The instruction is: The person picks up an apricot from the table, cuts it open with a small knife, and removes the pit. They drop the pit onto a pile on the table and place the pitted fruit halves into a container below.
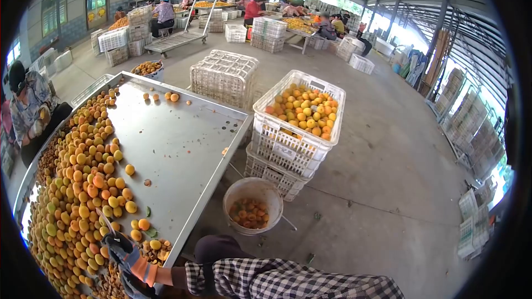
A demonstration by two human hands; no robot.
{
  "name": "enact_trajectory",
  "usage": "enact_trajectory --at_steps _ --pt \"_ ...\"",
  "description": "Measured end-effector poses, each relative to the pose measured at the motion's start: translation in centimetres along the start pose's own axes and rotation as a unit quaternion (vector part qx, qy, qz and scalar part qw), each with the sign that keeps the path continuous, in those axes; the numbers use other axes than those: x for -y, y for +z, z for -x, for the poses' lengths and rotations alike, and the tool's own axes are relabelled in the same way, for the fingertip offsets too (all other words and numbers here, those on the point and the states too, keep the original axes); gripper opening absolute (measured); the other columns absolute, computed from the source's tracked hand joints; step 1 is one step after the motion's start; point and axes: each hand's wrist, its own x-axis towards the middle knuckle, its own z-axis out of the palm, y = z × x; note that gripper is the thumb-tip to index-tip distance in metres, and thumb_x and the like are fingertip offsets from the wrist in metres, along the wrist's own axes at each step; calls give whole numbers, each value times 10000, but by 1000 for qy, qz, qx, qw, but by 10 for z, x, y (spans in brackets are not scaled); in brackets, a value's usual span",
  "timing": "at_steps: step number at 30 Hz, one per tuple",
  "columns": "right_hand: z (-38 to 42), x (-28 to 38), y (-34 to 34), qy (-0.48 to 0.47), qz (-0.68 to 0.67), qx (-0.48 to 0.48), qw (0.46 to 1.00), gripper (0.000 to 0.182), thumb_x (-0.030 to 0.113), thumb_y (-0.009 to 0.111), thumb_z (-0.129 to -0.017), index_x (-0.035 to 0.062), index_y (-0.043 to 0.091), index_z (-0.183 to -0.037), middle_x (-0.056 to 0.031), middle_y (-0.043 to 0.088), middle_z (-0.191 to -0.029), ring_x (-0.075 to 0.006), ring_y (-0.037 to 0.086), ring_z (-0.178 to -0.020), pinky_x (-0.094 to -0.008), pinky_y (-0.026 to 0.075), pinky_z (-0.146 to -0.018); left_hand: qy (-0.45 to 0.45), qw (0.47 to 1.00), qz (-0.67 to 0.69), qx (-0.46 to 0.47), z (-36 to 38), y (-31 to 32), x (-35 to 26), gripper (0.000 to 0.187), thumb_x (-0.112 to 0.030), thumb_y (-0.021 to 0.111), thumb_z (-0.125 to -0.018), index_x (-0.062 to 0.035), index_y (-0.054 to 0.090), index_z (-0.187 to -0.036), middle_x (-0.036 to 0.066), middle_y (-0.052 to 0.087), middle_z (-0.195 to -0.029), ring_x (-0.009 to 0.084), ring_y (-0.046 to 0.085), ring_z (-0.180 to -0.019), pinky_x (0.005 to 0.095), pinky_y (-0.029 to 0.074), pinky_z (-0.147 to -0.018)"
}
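My right hand [128, 257], in a dark glove with an orange cuff, reaches over the near edge of a metal sorting table [166, 127]. Its fingers are closed around a thin, pale, blade-like tool [103, 220] that points up among the apricots [77, 205]. Just below, a dark gloved shape [136, 288] at the bottom edge appears to be my left hand; its fingers are hidden. Halved apricots and loose pits [155, 252] lie beside the right hand. The apricots are heaped along the table's left side.
A white bucket [228, 205] with apricot pieces stands right of the table. Behind it, a crate of apricots [299, 144] is stacked on another crate. A person [33, 99] sits at the table's far left. Other workers, crates and a flat cart [177, 39] are farther back.
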Motion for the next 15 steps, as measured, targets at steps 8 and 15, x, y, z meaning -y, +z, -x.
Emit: enact_trajectory --at_steps 8,15 --pt "-11 -19 -3 81 -71 -52 993 285 134 584 -914 51 573 -1186 45 612 -905 -13 540 -711 -153 436 -613 -36 999 28 -17 1 13 -12 371 -326 486 -940 -63 561 -1189 83 617 -1112 219 587 -1012 341 502 -839" --pt "-3 -11 12 150 5 57 987 280 167 625 -891 69 583 -1150 55 600 -930 -11 516 -773 -143 409 -634 -64 996 55 -33 4 26 -31 374 -331 486 -940 -65 557 -1193 78 618 -1109 223 585 -1016 346 500 -842"
